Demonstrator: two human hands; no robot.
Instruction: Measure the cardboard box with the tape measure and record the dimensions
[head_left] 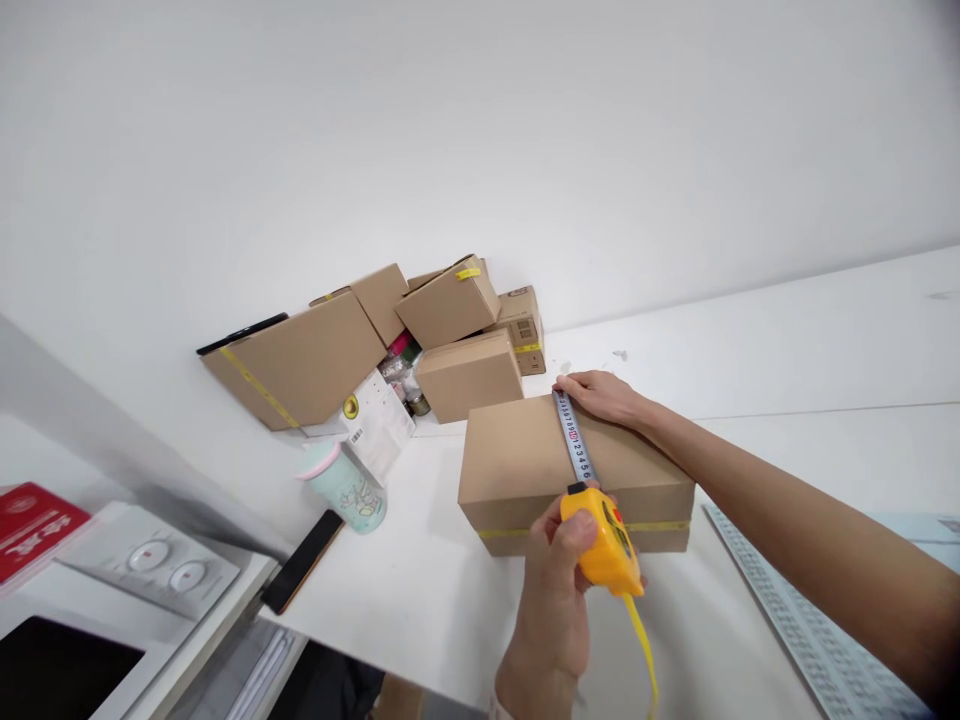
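A closed cardboard box (517, 450) with a yellow tape strip low on its near side sits on the white table before me. My left hand (559, 570) is wrapped round an orange-yellow tape measure (611, 560) at the box's near top edge. The silver blade (576, 445) lies across the box top, its printed numbers facing up. At the far edge, my right hand (600, 395) pinches the blade's end between its fingers. A yellow wrist strap (641, 645) hangs from the tape measure's case.
Several cardboard boxes (442, 310) are stacked against the wall. A mint tumbler (349, 490), a leaflet with an avocado picture (377, 425) and a long black object (304, 560) are at the left. A calendar-like printed sheet (795, 600) lies right; a white appliance (150, 570) stands lower left.
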